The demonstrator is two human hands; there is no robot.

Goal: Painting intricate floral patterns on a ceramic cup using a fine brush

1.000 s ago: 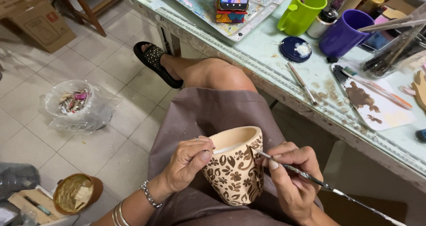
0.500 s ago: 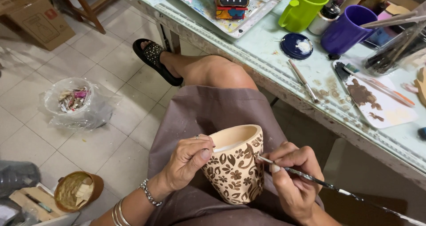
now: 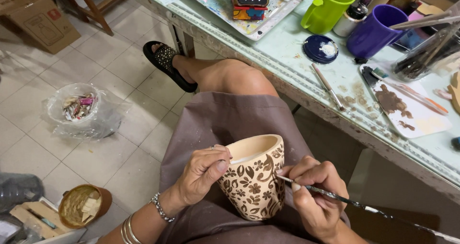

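The right hand (image 3: pixel 314 196) is pinching a thin paintbrush (image 3: pixel 354 204) between curled fingers, its tip touching the side of a tan cup (image 3: pixel 254 179) patterned with brown flowers and leaves. The brush's long axis is running from the cup down to the right, where its far end is running off the picture's edge. The left hand (image 3: pixel 203 172) is gripping the cup, thumb pressing its wall and fingers hooking over the rim. The cup is resting on the lap, tilted, its open mouth pointing up and away; its base is hiding behind the hands and cloth. Farther off, on the table (image 3: pixel 297 76), a green mug (image 3: pixel 328 9), a purple mug (image 3: pixel 373 31) and a smeared palette (image 3: pixel 407 107) are sitting.
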